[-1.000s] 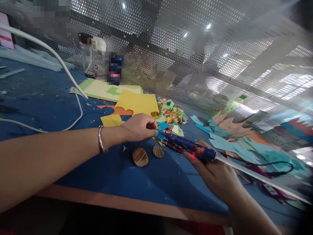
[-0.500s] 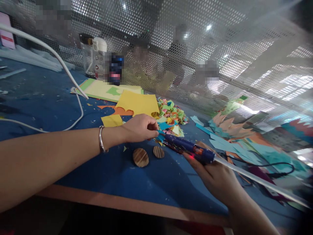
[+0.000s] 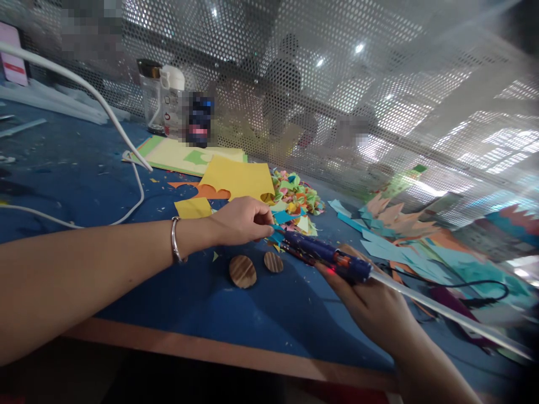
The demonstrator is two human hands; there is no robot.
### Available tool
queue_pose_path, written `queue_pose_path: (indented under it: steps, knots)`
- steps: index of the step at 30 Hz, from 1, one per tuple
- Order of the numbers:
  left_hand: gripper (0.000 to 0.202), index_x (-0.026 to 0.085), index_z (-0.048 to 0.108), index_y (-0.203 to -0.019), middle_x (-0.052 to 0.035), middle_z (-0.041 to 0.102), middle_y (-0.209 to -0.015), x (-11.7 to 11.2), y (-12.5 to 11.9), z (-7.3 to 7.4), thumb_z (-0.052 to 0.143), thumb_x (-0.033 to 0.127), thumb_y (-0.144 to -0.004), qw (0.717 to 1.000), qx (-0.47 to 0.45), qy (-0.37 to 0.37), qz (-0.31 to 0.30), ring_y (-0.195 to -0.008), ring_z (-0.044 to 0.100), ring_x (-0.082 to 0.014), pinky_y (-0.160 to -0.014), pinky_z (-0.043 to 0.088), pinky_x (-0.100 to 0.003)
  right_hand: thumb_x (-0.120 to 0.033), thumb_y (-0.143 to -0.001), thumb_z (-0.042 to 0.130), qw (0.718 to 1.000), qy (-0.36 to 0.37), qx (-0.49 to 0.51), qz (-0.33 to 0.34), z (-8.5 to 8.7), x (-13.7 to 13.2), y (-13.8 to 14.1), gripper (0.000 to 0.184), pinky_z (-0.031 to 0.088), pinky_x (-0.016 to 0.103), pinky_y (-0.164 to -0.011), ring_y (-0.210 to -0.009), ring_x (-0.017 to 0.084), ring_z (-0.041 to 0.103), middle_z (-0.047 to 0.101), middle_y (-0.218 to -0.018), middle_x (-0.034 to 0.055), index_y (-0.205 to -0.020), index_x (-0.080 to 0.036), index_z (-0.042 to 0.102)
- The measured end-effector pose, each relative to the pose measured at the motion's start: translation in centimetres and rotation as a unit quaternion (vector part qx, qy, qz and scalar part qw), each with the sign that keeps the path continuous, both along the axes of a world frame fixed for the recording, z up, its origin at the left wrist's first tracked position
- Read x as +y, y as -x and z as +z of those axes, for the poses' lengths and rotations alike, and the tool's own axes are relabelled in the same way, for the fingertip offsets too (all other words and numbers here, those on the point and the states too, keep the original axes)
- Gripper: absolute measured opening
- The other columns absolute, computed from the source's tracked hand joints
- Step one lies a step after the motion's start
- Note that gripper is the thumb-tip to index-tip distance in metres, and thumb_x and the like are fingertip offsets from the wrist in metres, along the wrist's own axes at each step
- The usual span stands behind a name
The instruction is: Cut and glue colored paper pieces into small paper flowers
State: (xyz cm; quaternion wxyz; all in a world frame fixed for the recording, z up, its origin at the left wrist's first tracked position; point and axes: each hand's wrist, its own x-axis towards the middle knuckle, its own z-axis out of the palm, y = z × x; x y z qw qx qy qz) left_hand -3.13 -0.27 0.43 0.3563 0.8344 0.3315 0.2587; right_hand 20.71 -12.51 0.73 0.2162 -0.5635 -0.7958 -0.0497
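Note:
My left hand (image 3: 240, 220) reaches across the blue table (image 3: 84, 179) with its fingers pinched on a small blue paper piece (image 3: 278, 233) at the nozzle of a glue gun. My right hand (image 3: 370, 303) grips the dark blue glue gun (image 3: 326, 255), whose tip points left at the paper; a red light glows on its body and a clear glue stick (image 3: 442, 311) juts out behind. Two round wooden discs (image 3: 242, 271) lie on the table just below my left hand.
Yellow paper sheets (image 3: 238, 177), a heap of folded coloured scraps (image 3: 297, 196) and blue and orange cut-outs (image 3: 400, 235) cover the table beyond. A white cable (image 3: 126, 151) crosses the left side. Bottles (image 3: 164, 98) stand by a perforated metal screen (image 3: 337, 84). The wooden table edge (image 3: 210, 348) runs near me.
Almost nothing has moved. My left hand stays pinched at the gun's nozzle, and my right hand has shifted only slightly with the glue gun.

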Motion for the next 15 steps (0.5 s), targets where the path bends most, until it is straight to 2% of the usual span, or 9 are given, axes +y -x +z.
queue_pose_path:
  steps: [15]
  knots:
    - [0.010,0.016,0.067,-0.074,-0.0008,0.063,-0.063,0.01,0.04,0.02,0.063,0.025,-0.074,1.000,-0.001,0.001,-0.008,-0.059,0.054,-0.0103,-0.059,0.039,-0.025,-0.052,-0.097,0.041,1.000,-0.010,0.007,-0.015,-0.11,-0.05,-0.13,0.039,0.056,0.036,-0.070,-0.078,0.026,0.070,0.071,-0.085,0.0090,-0.080,-0.025,0.064]
